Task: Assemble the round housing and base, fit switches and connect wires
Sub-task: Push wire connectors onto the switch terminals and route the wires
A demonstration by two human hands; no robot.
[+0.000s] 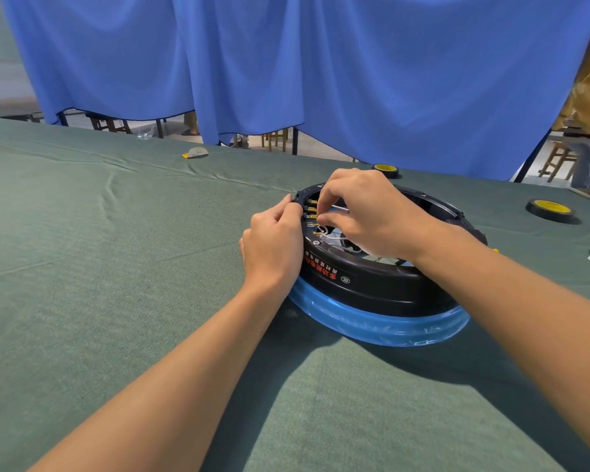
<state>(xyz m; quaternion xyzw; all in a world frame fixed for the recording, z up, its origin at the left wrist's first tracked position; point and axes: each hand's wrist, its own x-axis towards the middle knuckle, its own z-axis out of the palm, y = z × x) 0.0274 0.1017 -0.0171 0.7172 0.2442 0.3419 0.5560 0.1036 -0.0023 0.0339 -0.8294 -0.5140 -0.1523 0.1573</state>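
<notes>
1. Round housing (372, 281), black with red lettering, sits on the blue base (372, 323) on the green cloth table (116, 233), right of centre.
2. My left hand (273, 243) curls over its left rim, fingers gripping the edge just beside the brass terminals (312, 209).
3. My right hand (372, 212) reaches inside the ring, thumb and fingers pinching a white wire (338, 207) near those terminals.
4. Beyond, a tape roll (550, 210) with a yellow core lies well apart from it.
</notes>
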